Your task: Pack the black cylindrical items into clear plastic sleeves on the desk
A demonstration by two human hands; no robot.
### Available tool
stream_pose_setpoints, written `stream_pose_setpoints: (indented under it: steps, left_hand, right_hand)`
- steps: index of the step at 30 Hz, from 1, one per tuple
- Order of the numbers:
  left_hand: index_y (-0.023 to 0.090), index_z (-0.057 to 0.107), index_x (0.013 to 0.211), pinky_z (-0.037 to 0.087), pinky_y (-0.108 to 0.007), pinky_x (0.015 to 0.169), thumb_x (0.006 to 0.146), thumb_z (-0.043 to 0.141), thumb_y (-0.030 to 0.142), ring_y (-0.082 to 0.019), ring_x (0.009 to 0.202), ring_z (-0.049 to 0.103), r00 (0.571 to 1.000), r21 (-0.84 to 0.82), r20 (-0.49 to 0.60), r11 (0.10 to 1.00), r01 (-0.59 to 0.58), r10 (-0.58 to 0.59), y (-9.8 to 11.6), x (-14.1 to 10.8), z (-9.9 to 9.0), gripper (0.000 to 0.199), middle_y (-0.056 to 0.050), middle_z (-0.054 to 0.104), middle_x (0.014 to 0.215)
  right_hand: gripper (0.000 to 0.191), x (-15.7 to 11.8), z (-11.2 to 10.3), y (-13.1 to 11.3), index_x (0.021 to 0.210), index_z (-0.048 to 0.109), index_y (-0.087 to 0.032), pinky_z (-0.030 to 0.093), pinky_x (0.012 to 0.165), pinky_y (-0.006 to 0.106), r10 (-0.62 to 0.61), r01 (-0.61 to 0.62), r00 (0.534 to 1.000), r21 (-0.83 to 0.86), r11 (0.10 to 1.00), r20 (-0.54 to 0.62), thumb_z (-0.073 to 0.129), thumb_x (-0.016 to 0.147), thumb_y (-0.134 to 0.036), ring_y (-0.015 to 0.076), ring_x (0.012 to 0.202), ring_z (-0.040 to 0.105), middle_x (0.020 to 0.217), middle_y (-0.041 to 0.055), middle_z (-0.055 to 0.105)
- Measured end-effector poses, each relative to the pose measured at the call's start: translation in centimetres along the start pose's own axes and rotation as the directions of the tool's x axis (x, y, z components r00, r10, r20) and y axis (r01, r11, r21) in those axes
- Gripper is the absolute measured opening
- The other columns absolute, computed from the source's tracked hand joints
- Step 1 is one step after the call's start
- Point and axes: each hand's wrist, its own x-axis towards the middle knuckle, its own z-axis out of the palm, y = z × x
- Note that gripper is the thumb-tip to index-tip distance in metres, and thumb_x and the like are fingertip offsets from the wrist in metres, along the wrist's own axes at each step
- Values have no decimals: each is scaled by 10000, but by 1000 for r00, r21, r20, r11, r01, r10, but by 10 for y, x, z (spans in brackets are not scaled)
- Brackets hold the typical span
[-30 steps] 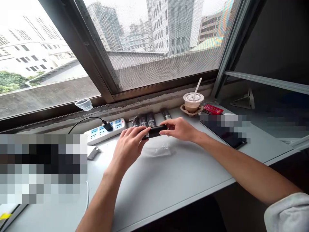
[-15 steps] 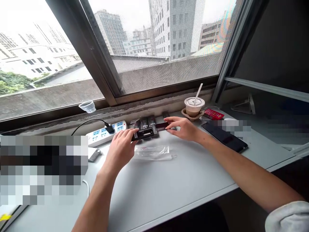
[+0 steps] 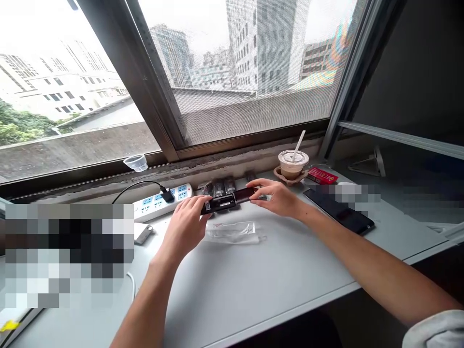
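My left hand (image 3: pixel 186 223) is closed on one end of a flat black device (image 3: pixel 224 203), which has a pale label on its upper face. My right hand (image 3: pixel 277 198) pinches a thin dark-red panel (image 3: pixel 244 195) between thumb and fingers. The two pieces meet end to end, or overlap slightly; whether they are joined I cannot tell. Both are held just above the desk. Behind them stand several dark items in clear wrapping (image 3: pixel 219 186). In front, a clear plastic bag (image 3: pixel 234 232) lies flat on the desk.
A white power strip (image 3: pixel 141 209) with a black plug is at the back left, near a small grey-white adapter (image 3: pixel 144 234). To the right are a lidded drink cup (image 3: pixel 292 164) in a cardboard holder, a red box (image 3: pixel 322 176) and a dark-screened phone or tablet (image 3: pixel 339 210).
The black device and the dark-red panel have come closer, so their ends now meet. The whole view has shifted slightly; both hands keep their grip.
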Motion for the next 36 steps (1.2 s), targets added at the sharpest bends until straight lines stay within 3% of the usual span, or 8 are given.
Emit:
stream_pose_setpoints:
  steps: [6,14,19,23,27,32,36]
  left_hand:
    - [237,549,1345,495,-519,1039,947,591,213,-336,1227,616,1000,-51,-11,999,19,-20,0,-1,0,401,-113,681,1281]
    - [241,542,1352,492,-507,1047,960,601,235,-325,1223,610,1000,-75,-15,997,12,-13,-1,-2,2,397,-107,672,1288]
    - [237,548,1348,493,-503,1049,959,607,235,-320,1224,606,1000,-86,-11,996,1,-2,-2,-1,3,393,-106,668,1294]
    - [237,554,1340,497,-504,1042,961,606,246,-320,1220,608,1000,-100,-5,995,13,-13,-2,-1,3,383,-111,669,1291]
    - [242,552,1347,496,-513,1040,972,589,249,-323,1226,606,1000,-112,-2,994,18,-18,-1,0,2,378,-118,665,1297]
    - [252,556,1346,500,-517,1030,973,598,255,-332,1216,613,1000,-115,-11,993,17,-18,-1,0,3,375,-114,666,1297]
    - [248,557,1351,505,-509,1023,971,615,260,-329,1212,618,1000,-106,-11,994,18,-19,-1,0,3,384,-111,669,1299]
  right_hand:
    - [86,0,1,-4,910,825,-235,572,1027,458,-11,12,999,4,1000,-41,744,914,-264,274,1177,692,1312,97,698]
    - [69,0,-1,0,948,797,-246,572,1012,440,0,-1,1000,36,999,25,753,896,-238,269,1167,690,1291,80,697]
    - [348,0,-2,1,1221,705,-293,551,1028,425,-25,25,999,-8,1000,37,743,888,-202,249,1182,664,1294,51,696]
    - [643,-1,-2,0,1464,531,-345,566,975,422,-3,4,1000,-41,999,17,736,874,-193,248,1178,648,1298,42,692]
    - [770,0,-2,-4,1545,434,-362,546,1003,447,3,-2,1000,-77,997,16,717,858,-162,253,1148,643,1282,45,689]
    - [691,1,-3,-8,1514,497,-341,528,1043,455,-30,31,999,-89,996,18,697,872,-180,260,1143,640,1295,57,691]
    - [375,1,-2,-8,1333,676,-275,573,902,399,53,-53,999,-28,998,1,644,961,-307,249,1027,685,1221,71,737]
